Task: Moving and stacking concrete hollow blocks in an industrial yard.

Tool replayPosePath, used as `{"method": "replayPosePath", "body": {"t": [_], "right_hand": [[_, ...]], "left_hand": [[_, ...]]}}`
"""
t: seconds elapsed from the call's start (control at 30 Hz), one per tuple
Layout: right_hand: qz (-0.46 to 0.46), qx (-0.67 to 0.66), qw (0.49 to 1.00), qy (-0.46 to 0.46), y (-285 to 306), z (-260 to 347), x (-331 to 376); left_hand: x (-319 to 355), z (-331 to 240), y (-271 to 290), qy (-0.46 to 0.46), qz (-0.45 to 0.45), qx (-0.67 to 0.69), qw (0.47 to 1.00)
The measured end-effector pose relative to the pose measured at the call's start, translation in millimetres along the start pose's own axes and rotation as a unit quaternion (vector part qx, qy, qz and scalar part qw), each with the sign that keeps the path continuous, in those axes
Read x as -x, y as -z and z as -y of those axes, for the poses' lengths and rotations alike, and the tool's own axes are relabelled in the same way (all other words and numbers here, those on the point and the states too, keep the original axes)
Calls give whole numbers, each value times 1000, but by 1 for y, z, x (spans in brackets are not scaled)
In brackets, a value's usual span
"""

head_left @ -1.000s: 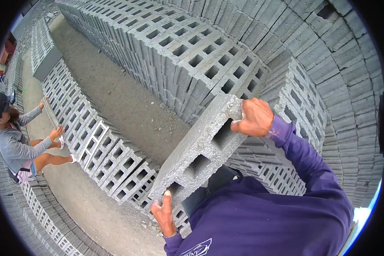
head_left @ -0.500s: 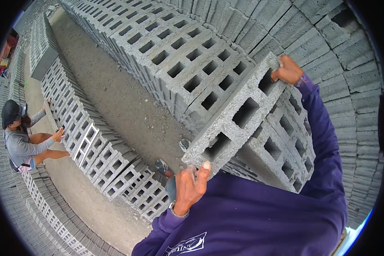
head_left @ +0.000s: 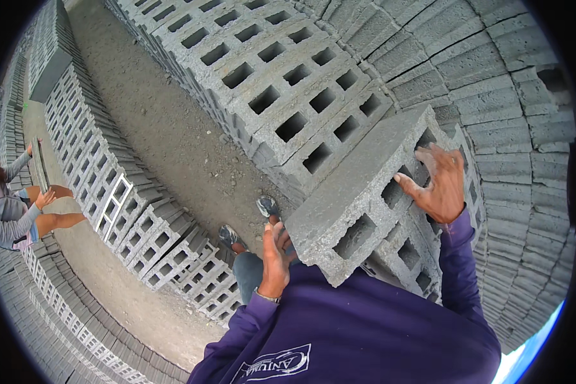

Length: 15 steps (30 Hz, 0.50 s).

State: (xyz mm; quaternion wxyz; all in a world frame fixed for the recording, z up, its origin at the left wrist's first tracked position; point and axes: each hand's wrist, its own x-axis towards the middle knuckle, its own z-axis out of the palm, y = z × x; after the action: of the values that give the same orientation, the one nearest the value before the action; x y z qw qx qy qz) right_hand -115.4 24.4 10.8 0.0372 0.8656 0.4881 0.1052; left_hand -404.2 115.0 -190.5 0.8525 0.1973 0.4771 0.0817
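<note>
Beside the long stack (head_left: 256,131), we had the hollow block (head_left: 355,179) roughly parallel to its end, stackward of our nearer right hand (head_left: 441,184), whose fingers lay spread loosely on the holed face; our left hand (head_left: 275,264) hung released.

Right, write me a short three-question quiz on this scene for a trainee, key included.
1. Which hand has its fingers spread at the holes of the tilted hollow block?
A) left hand
B) right hand
2. True or false: the person wears orange sleeves.
3. Fill in: the ladder-shaped outline on the left-hand block row is ____ in colour.

Key: 1. B. 2. False: purple sleeves. 3. White.
</note>
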Motion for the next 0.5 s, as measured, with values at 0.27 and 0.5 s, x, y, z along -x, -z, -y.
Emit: {"method": "replayPosePath", "body": {"t": [0.27, 0.5], "right_hand": [[63, -27, 997, 34, -22, -19, 2], [72, -156, 984, -44, -40, -28, -9]], "left_hand": [[-18, 12, -54, 33, 81, 299, 950], [-22, 13, -65, 46, 104, 374, 921]]}}
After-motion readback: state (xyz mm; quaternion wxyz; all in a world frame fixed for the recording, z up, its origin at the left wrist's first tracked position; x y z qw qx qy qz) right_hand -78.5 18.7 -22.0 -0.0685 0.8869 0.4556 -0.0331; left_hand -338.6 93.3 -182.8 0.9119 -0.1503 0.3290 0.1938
